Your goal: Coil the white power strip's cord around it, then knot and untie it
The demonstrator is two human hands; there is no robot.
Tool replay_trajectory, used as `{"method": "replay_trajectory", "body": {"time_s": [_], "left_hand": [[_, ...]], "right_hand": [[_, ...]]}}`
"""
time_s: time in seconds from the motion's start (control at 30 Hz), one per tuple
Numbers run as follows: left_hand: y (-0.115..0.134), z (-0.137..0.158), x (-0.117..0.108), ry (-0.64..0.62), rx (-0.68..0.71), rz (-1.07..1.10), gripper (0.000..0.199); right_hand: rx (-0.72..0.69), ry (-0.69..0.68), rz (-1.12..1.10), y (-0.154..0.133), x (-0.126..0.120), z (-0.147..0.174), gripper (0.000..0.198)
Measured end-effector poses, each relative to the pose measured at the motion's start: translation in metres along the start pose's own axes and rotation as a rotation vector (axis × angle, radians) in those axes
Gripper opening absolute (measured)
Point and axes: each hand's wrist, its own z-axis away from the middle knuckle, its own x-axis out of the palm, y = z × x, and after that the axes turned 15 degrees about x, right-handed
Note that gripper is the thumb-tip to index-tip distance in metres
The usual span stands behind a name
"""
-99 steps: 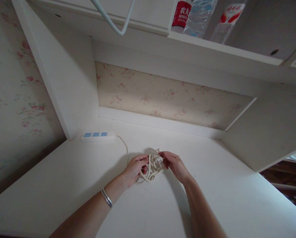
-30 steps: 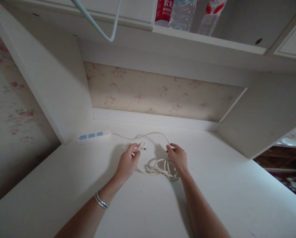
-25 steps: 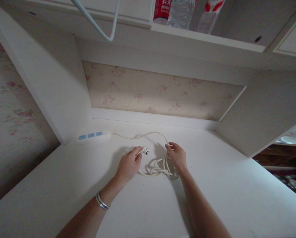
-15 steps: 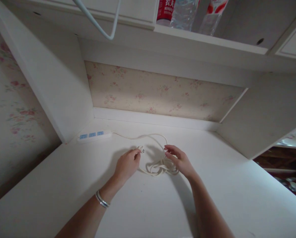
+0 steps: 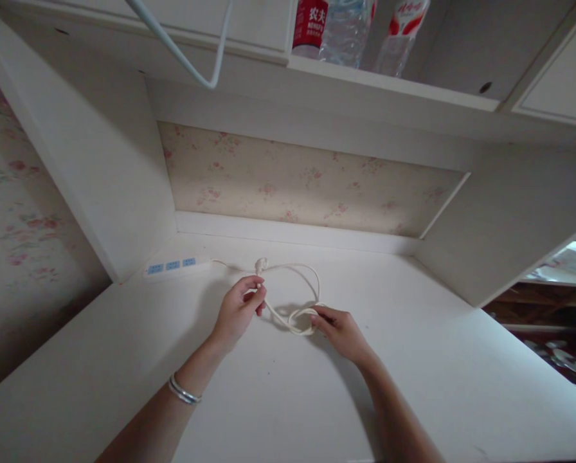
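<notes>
My left hand [image 5: 243,303] is closed on the white power cord just below its plug [image 5: 261,264], which points up and away from me. My right hand [image 5: 339,328] pinches the coiled part of the power cord [image 5: 295,329], with loops showing to the left of its fingers. A single run of cord curves from the coil back towards the white power strip [image 5: 202,263], which has blue socket panels and lies at the back left of the desk. Part of the coil is hidden behind the right fingers.
The white desk top [image 5: 278,411] stretches under both arms. Side panels [image 5: 519,212] stand left and right, with a flowered wall [image 5: 288,173] behind. Overhead, a shelf holds plastic bottles [image 5: 346,32], and a pale bent rod [image 5: 186,58] hangs down at the upper left.
The left hand has shifted its hold from the plug to the cord below it, and the plug now stands up. The right hand has come down and closed on the coil.
</notes>
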Motion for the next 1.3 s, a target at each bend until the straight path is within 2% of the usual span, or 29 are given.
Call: {"method": "replay_trajectory", "body": {"time_s": [0.13, 0.23, 0.3, 0.6, 0.77, 0.93, 1.17, 1.3], "left_hand": [[0.003, 0.004, 0.002, 0.004, 0.187, -0.068, 0.011], [0.003, 0.006, 0.002, -0.016, 0.331, -0.13, 0.006], [0.003, 0.007, 0.002, -0.024, 0.37, -0.163, 0.006], [-0.002, 0.003, 0.0, -0.027, 0.323, -0.207, 0.008], [-0.004, 0.004, 0.004, -0.064, 0.244, -0.213, 0.012], [-0.004, 0.006, 0.008, -0.14, 0.173, -0.271, 0.018], [0.005, 0.006, 0.006, -0.128, 0.281, -0.379, 0.019], [0.01, 0.006, 0.002, -0.204, 0.286, -0.425, 0.021]], "right_hand": [[0.108, 0.031, -0.126, 0.006, 0.008, -0.003, 0.036], [0.153, 0.041, -0.187, 0.008, 0.014, -0.007, 0.037], [0.182, 0.027, -0.232, 0.007, 0.016, -0.009, 0.037], [0.314, -0.059, -0.397, -0.01, 0.023, -0.015, 0.043], [0.322, -0.073, -0.452, -0.017, 0.027, -0.016, 0.047], [0.355, -0.133, -0.588, -0.034, 0.017, -0.02, 0.042], [0.333, -0.152, -0.828, -0.052, 0.021, -0.033, 0.037], [0.318, -0.137, -0.885, -0.05, 0.026, -0.032, 0.039]]}}
